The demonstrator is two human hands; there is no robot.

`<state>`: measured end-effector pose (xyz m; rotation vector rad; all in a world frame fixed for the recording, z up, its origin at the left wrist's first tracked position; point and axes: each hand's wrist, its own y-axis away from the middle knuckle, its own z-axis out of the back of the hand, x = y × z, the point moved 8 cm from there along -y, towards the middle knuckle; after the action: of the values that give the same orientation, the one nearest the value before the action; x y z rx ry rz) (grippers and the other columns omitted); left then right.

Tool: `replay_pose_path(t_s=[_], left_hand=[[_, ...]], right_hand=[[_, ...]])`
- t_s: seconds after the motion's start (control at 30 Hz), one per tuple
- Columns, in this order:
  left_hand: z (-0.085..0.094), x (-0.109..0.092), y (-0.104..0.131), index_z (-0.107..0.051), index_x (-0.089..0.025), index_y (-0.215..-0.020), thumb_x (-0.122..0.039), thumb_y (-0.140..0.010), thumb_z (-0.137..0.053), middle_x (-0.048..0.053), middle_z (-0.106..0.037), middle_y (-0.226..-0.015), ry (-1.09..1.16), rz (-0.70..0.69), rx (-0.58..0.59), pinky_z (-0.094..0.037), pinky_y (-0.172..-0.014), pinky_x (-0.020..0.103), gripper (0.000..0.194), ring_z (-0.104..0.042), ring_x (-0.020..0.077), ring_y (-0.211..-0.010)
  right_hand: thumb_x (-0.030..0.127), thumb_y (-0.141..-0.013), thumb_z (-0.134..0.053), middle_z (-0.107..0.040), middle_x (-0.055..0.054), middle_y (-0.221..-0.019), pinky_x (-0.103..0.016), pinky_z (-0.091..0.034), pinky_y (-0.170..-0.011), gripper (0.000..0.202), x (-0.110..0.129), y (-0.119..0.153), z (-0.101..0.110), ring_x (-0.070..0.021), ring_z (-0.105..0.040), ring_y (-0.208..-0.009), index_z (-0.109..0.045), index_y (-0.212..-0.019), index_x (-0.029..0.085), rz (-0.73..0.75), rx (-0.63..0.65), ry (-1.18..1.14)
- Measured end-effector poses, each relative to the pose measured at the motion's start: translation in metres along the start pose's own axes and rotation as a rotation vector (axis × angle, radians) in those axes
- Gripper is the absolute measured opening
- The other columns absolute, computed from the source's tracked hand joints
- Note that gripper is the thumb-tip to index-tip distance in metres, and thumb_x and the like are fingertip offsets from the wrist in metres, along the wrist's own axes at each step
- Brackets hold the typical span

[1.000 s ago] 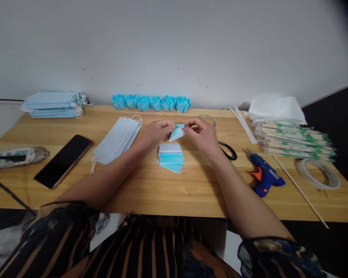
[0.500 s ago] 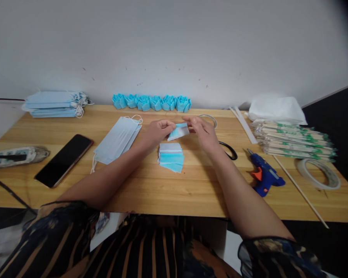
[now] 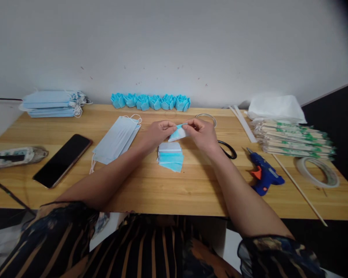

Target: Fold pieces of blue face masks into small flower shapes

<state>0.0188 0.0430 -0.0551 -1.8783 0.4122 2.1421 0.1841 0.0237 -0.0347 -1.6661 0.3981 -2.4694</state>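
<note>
A small blue and white piece of fabric (image 3: 178,133) is held up between my two hands, above the middle of the table. My left hand (image 3: 161,132) pinches its left corner. On the other side my right hand (image 3: 199,132) grips the upper right corner between thumb and fingers. Just below lies a fanned pile of blue and white pieces (image 3: 171,157). Blue fabric flowers (image 3: 154,102) stand in a row along the wall. Flat face masks (image 3: 116,139) lie left of my left hand.
Scissors (image 3: 228,150), partly hidden by my right hand, and a blue glue gun (image 3: 264,172) lie to the right. Beyond are wrapped sticks (image 3: 295,139), a tape roll (image 3: 318,172) and a long stick (image 3: 300,190). A phone (image 3: 63,160), power strip (image 3: 17,157) and mask stack (image 3: 50,103) are left.
My right hand has closed its fingers on the right corner of the piece, where they were spread before. The piece's right edge now looks folded over. My left hand keeps its pinch.
</note>
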Motion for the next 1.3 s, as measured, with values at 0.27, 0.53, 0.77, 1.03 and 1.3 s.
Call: replay_pose_path(t_s=[0.27, 0.53, 0.77, 1.03, 1.3], left_hand=[[-0.002, -0.001, 0.002, -0.067, -0.014, -0.07, -0.032, -0.083, -0.066, -0.002, -0.059, -0.061, 0.038, 0.041, -0.001, -0.038, -0.057, 0.023, 0.022, -0.049, 0.0087, -0.055], [-0.007, 0.014, -0.003, -0.063, -0.015, -0.069, -0.029, -0.088, -0.067, 0.001, -0.063, -0.059, 0.355, 0.14, 0.013, -0.048, -0.06, 0.024, 0.024, -0.061, 0.0115, -0.055], [-0.008, 0.009, -0.003, -0.067, -0.014, -0.073, -0.032, -0.088, -0.068, 0.001, -0.066, -0.062, 0.408, 0.055, 0.051, -0.049, -0.062, 0.022, 0.023, -0.062, 0.011, -0.06], [-0.002, 0.014, -0.008, -0.066, -0.014, -0.073, -0.037, -0.084, -0.075, 0.0, -0.064, -0.065, 0.401, -0.006, 0.019, -0.048, -0.06, 0.021, 0.026, -0.056, 0.0089, -0.058], [-0.004, 0.015, -0.008, -0.069, -0.014, -0.079, -0.036, -0.089, -0.071, 0.0, -0.063, -0.068, 0.387, -0.01, 0.029, -0.048, -0.065, 0.023, 0.024, -0.058, 0.0094, -0.062]], right_hand=[[0.024, -0.083, -0.067, -0.074, -0.001, -0.083, -0.034, -0.052, -0.073, 0.005, 0.012, 0.001, 0.001, -0.019, -0.065, -0.075, -0.072, -0.083, 0.024, 0.12, -0.023, 0.121], [0.012, -0.086, -0.059, -0.078, -0.003, -0.096, -0.043, -0.051, -0.091, 0.019, 0.035, 0.009, -0.004, -0.0249, -0.069, -0.098, -0.073, -0.086, 0.025, 0.413, 0.004, 0.277], [0.016, -0.088, -0.061, -0.08, -0.001, -0.108, -0.046, -0.052, -0.098, 0.018, 0.032, 0.009, -0.006, -0.0252, -0.071, -0.107, -0.074, -0.088, 0.028, 0.357, 0.027, 0.26], [0.017, -0.089, -0.062, -0.081, -0.003, -0.108, -0.044, -0.053, -0.097, 0.016, 0.034, 0.011, -0.008, -0.0247, -0.072, -0.106, -0.075, -0.091, 0.026, 0.373, 0.045, 0.244], [0.019, -0.089, -0.06, -0.081, -0.003, -0.105, -0.044, -0.053, -0.097, 0.018, 0.03, 0.01, -0.011, -0.0249, -0.072, -0.106, -0.076, -0.092, 0.027, 0.307, 0.08, 0.262]])
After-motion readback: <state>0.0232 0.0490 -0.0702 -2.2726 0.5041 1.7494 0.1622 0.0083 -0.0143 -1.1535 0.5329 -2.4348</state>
